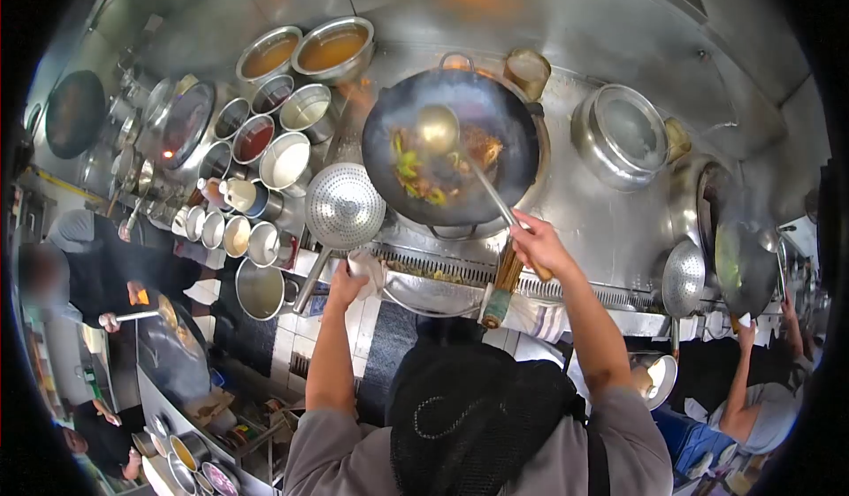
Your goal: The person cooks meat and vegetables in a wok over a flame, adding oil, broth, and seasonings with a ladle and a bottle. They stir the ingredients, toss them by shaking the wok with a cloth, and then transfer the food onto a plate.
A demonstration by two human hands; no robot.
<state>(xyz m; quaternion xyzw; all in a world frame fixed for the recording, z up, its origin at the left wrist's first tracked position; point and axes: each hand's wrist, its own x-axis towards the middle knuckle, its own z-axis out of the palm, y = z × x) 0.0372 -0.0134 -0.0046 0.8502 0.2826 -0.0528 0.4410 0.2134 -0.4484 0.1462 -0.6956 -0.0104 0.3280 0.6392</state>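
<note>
My right hand is closed around the long handle of a ladle. The ladle's round bowl is over the food in a large black wok, where green pieces and browned pieces lie in some steam. My left hand grips a white cloth at the stove's front edge, left of the wok. Close by that hand, a perforated strainer rests with its handle toward me. A bamboo brush lies below my right hand.
Metal pots and bowls of sauces and liquids crowd the left. A lidded steel pot stands on the right. Another strainer and wok are farther right, beside a co-worker's arm. Other people work at the left.
</note>
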